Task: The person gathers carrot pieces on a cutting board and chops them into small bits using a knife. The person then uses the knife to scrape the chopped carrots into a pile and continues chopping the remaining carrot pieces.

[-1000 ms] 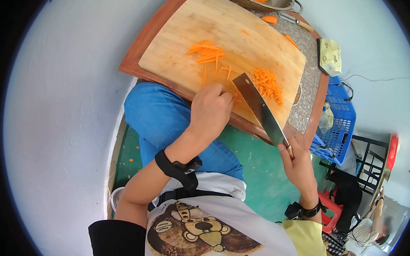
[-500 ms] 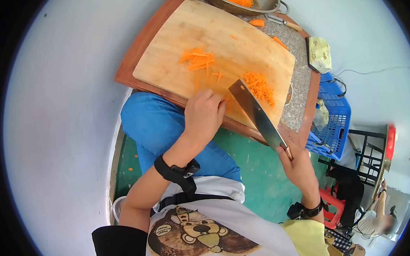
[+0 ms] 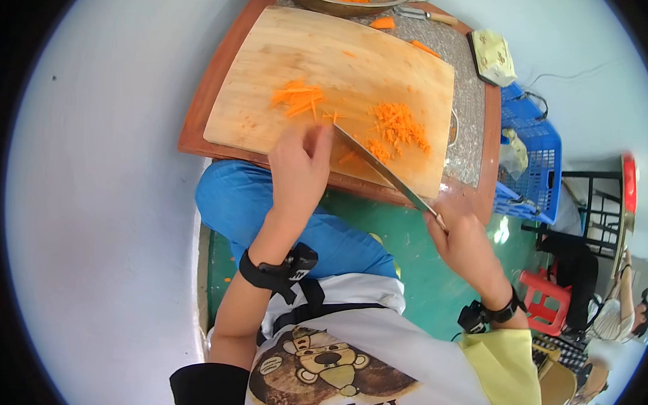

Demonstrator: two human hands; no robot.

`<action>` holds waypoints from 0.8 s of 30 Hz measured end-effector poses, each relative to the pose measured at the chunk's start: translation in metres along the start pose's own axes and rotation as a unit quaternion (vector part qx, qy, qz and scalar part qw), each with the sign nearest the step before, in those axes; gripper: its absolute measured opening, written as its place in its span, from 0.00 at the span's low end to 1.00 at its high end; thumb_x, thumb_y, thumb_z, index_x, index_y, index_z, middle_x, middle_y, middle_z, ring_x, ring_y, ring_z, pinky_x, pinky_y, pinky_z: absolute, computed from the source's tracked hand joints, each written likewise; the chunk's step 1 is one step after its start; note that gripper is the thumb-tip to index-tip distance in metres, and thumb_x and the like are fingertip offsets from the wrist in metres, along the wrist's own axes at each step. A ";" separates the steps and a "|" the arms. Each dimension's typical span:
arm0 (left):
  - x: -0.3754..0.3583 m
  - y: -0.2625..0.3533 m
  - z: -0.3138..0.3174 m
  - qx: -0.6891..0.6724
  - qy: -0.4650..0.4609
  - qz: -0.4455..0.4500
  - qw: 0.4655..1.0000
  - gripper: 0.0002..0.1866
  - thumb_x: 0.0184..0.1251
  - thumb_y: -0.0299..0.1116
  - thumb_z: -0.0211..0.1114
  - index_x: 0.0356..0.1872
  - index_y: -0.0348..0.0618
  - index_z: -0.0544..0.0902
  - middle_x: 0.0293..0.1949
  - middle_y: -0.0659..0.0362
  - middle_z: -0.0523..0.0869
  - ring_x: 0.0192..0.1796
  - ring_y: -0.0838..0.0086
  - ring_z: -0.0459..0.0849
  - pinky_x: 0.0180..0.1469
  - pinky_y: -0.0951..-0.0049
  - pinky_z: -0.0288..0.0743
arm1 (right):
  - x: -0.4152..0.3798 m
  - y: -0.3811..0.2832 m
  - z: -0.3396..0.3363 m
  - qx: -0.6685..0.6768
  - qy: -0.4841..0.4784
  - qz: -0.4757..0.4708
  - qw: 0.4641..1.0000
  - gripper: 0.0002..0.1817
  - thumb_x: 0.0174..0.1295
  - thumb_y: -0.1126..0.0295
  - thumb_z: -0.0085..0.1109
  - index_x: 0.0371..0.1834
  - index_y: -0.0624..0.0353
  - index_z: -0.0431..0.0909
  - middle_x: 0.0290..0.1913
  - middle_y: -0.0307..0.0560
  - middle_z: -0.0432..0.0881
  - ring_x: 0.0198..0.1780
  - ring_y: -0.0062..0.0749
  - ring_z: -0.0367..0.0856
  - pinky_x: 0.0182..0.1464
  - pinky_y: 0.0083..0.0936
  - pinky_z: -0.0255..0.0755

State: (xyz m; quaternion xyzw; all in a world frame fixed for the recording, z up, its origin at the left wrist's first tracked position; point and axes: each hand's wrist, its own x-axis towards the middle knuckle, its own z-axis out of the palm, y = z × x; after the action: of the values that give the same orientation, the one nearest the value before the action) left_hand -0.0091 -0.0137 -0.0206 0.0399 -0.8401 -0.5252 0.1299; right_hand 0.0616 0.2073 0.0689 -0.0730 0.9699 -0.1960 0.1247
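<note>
My right hand [image 3: 460, 234] is wrapped round the handle of a cleaver [image 3: 386, 172], its blade edge-down on the wooden cutting board [image 3: 272, 47] and its tip pointing up and left. Close beside the tip, my left hand [image 3: 301, 157] rests at the board's near edge with its fingers drawn together; what they hold, if anything, is hidden. Carrot strips [image 3: 298, 98] lie just beyond my left hand. To the right of them is a pile of chopped carrot [image 3: 400, 126], with smaller bits next to the blade.
At the top, a metal pan [image 3: 345, 5] holds shredded carrot. Behind the board lie a carrot piece [image 3: 382, 23] and a peeler [image 3: 427, 16]. A tissue pack [image 3: 493, 57] sits at the table's right edge. Blue basket [image 3: 536, 153], red stool [image 3: 547, 303] and a person [image 3: 616, 316] are at right.
The cleaver has moved left, close to my left hand, and its blade has turned more upright. More chopped bits show beside the blade. My left hand has shifted slightly left in the view.
</note>
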 end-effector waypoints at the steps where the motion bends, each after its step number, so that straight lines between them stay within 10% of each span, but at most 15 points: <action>1: 0.006 0.004 0.000 -0.067 0.051 -0.009 0.996 0.13 0.63 0.36 0.62 0.41 0.34 0.79 0.29 0.51 0.80 0.25 0.64 0.78 0.32 0.67 0.73 | 0.001 0.002 0.000 0.008 0.004 0.006 1.000 0.07 0.61 0.71 0.56 0.34 0.66 0.76 0.18 0.58 0.72 0.21 0.52 0.70 0.27 0.36 0.65; 5: 0.019 0.023 -0.011 -0.319 -0.086 -0.098 0.939 0.13 0.68 0.35 0.59 0.43 0.32 0.78 0.31 0.59 0.81 0.25 0.80 0.75 0.30 0.79 0.70 | 0.009 0.007 -0.010 0.013 0.001 -0.038 0.999 0.07 0.61 0.67 0.54 0.34 0.60 0.76 0.21 0.59 0.77 0.26 0.58 0.77 0.30 0.46 0.70; 24: 0.014 0.010 -0.003 -0.292 -0.122 -0.089 0.944 0.13 0.69 0.34 0.56 0.34 0.33 0.82 0.28 0.62 0.80 0.27 0.82 0.74 0.32 0.81 0.69 | 0.013 0.020 -0.007 0.023 0.002 -0.050 0.998 0.07 0.58 0.70 0.58 0.31 0.62 0.74 0.23 0.57 0.76 0.29 0.54 0.77 0.32 0.42 0.68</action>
State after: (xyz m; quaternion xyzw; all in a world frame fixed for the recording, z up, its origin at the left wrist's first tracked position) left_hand -0.0211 -0.0151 -0.0079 0.0104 -0.6521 -0.7579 -0.0150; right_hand 0.0453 0.2253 0.0649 -0.1178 0.9605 -0.2247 0.1147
